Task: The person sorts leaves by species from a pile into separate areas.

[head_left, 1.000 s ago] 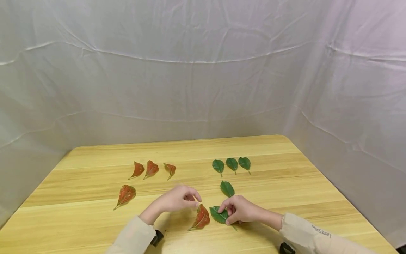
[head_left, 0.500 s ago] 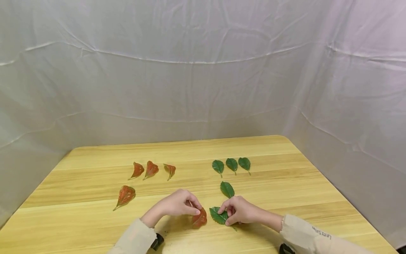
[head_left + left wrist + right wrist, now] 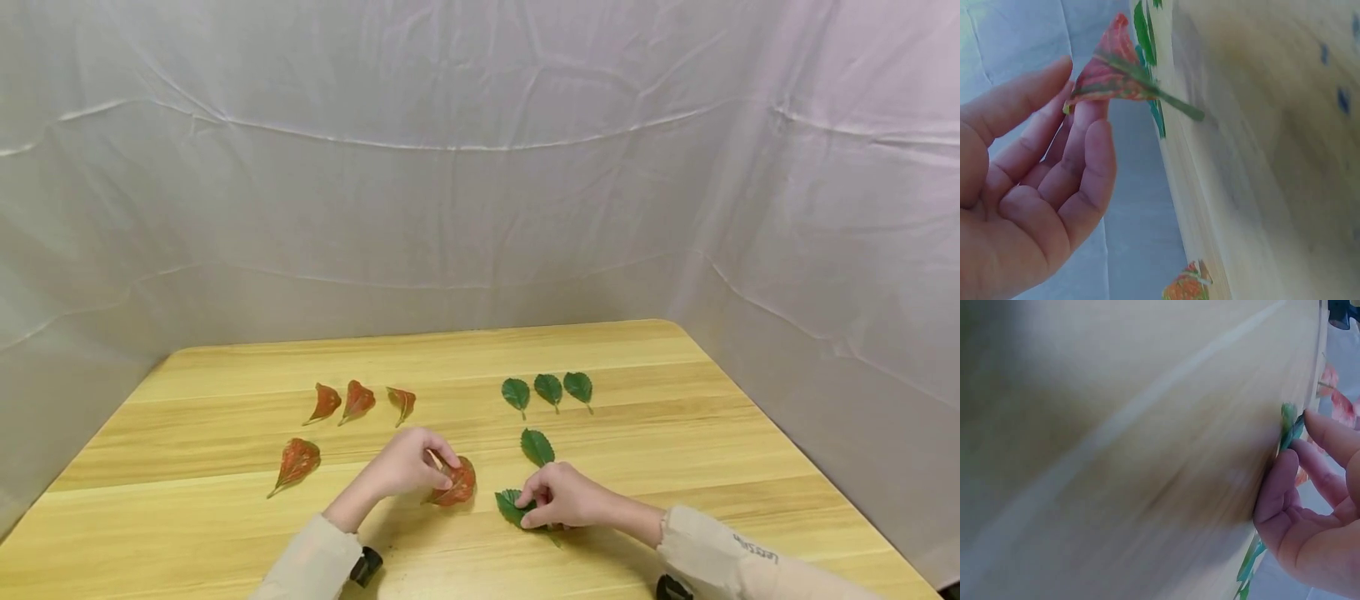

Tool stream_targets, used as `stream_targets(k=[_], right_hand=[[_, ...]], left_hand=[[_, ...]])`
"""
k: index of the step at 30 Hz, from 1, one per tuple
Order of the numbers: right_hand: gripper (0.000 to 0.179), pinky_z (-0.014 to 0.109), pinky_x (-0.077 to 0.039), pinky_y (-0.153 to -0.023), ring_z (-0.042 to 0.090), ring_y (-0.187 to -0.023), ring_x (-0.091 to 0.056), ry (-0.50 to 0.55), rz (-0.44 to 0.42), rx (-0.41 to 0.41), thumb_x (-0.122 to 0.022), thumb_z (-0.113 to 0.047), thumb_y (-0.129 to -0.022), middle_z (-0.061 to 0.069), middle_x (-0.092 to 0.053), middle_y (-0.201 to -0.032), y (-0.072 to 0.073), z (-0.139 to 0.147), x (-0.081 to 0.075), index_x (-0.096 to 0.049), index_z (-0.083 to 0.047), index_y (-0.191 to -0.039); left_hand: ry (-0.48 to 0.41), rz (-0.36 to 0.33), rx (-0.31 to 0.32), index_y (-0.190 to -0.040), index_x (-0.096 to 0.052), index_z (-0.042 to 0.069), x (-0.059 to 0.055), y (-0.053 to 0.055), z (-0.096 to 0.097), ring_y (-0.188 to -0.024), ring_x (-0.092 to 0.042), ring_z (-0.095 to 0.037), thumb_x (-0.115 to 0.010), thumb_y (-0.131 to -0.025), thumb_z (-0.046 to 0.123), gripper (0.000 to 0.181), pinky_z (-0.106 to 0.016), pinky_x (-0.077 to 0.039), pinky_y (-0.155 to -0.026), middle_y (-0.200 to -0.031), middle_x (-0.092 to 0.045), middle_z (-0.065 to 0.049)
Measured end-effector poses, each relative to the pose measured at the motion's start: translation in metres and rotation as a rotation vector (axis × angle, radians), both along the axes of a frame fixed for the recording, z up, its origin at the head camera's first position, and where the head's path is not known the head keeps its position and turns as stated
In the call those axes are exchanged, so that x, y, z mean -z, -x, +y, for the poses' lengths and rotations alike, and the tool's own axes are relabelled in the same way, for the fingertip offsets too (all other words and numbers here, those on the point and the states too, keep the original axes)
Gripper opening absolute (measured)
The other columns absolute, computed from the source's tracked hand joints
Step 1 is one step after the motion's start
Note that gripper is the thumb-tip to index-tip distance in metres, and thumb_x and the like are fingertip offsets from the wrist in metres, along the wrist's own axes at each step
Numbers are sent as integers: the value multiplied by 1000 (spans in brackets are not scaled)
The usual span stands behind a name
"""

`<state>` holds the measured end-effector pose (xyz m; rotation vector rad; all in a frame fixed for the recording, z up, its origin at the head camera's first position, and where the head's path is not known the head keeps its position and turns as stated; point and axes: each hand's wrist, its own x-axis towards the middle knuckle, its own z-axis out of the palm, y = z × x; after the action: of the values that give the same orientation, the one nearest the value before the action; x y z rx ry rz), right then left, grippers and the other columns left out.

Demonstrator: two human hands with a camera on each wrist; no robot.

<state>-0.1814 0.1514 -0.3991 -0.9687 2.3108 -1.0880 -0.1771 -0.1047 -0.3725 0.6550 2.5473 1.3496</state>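
My left hand (image 3: pixel 408 462) pinches a red leaf (image 3: pixel 463 483) between thumb and fingers, low over the table's middle. In the left wrist view this red leaf (image 3: pixel 1113 69) is folded, its green stem pointing toward the wood. To the right, my right hand (image 3: pixel 572 498) pinches a green leaf (image 3: pixel 508 505) with serrated edges, close to the tabletop; part of that leaf is hidden under the fingers. The right wrist view shows the green leaf (image 3: pixel 1291 428) at the thumb and fingertips. Just beyond this hand lies another green leaf (image 3: pixel 537 447).
At the back left three red leaves (image 3: pixel 358 400) form a row, with one more red leaf (image 3: pixel 298 460) in front. Three green leaves (image 3: pixel 548 390) line up at the back right. Grey cloth (image 3: pixel 450 208) hangs around the wooden table (image 3: pixel 225 533).
My left hand has taken hold of the red leaf and moved it left and slightly away from me. The right hand has stayed nearly in place on the green leaf.
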Motion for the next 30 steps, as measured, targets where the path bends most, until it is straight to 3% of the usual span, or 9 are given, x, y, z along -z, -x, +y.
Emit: stream_targets(k=[4,12,18,24,30], right_hand=[[12,14,-34,-39,0,-39,-37,-5,23,13,-72,-4,-73,-5,-49,-53,-1,-2,0,-67,-2,-84],[14,22,-42,-62,8,-72,-45,-48,112,44,-76,-6,-68,-7,-59,-84,-1,-2,2,-67,-9,-78],[15,24,-38,-64,13,-76,-40,-58,134,53,-77,-9,-68,-4,-50,-87,-3,-2,1,-66,-11,-78],[15,24,-39,-64,14,-77,-41,-59,145,54,-77,-10,-68,-5,-50,-85,-3,-2,0,-66,-10,-79],[16,24,-39,-64,13,-76,-42,-61,136,47,-76,-8,-68,-3,-50,-86,-3,-2,0,-65,-10,-79]], left_hand=[[0,8,-57,-82,-66,1,0,3,-6,-60,-55,-12,-68,-69,-9,16,-26,-46,-52,-81,-60,-3],[12,22,-138,-87,-68,-1,2,6,-20,-65,-55,-14,-66,-73,-8,16,-27,-46,-55,-90,-62,-8],[12,29,-199,-87,-68,0,2,9,-32,-66,-55,-14,-66,-74,-8,16,-27,-46,-56,-96,-62,-11],[26,14,-290,-86,-69,3,0,9,-43,-67,-55,-14,-65,-74,-8,16,-28,-46,-57,-95,-62,-8],[22,-8,-318,-89,-68,0,-3,8,-54,-67,-56,-15,-63,-76,-8,16,-30,-48,-59,-90,-61,-7]])
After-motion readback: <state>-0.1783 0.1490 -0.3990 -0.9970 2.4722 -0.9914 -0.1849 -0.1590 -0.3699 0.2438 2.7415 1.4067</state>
